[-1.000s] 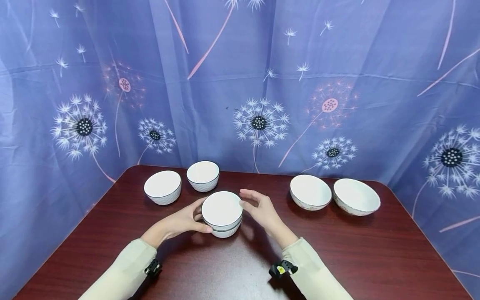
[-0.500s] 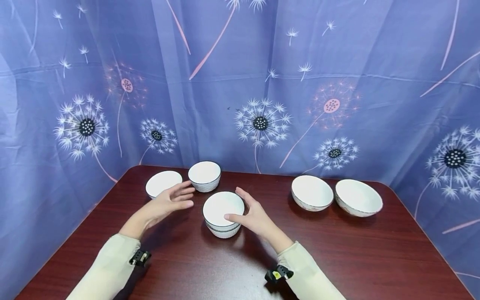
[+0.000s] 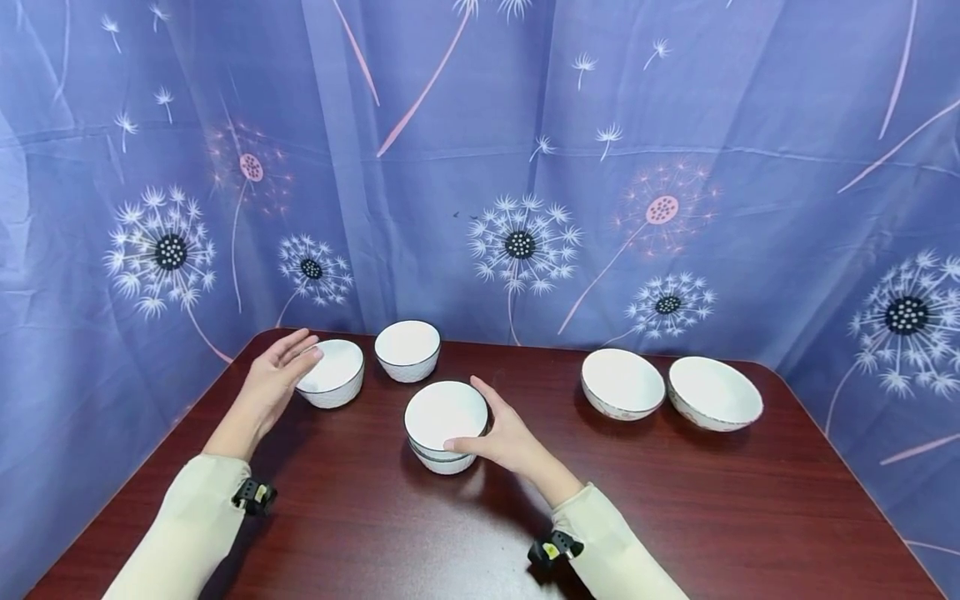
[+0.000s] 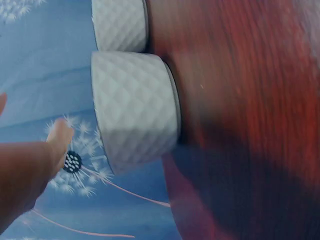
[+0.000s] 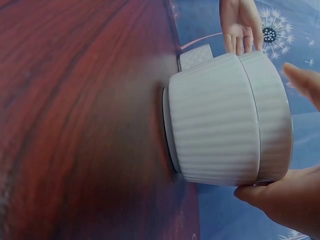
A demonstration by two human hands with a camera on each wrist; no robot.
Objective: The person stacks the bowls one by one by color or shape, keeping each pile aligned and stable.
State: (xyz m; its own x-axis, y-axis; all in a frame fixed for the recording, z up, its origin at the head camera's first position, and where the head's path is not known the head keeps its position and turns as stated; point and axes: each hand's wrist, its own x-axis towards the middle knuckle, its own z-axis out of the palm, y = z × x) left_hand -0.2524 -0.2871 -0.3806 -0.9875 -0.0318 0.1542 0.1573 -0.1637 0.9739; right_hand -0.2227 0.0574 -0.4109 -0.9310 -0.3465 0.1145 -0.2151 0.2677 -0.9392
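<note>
Two white bowls with dark rims form a stack at the table's middle, the upper one nested in the lower. My right hand spans the stack's right side, thumb on the near side by the rim and fingers at the far side. In the right wrist view that thumb touches the stacked bowls' side. My left hand is raised at the left of a white textured bowl, its fingers extended and partly covering the rim. Contact with that bowl cannot be made out. Another textured bowl stands just behind.
Two wider white bowls with patterned outsides, the nearer-to-middle bowl and the outer bowl, stand at the back right. The dark red wooden table ends at a blue dandelion curtain.
My left hand has let go of the stack and moved left to the leftmost bowl. My right hand has come round the stack, its thumb moving to the near rim. The bowls stay put.
</note>
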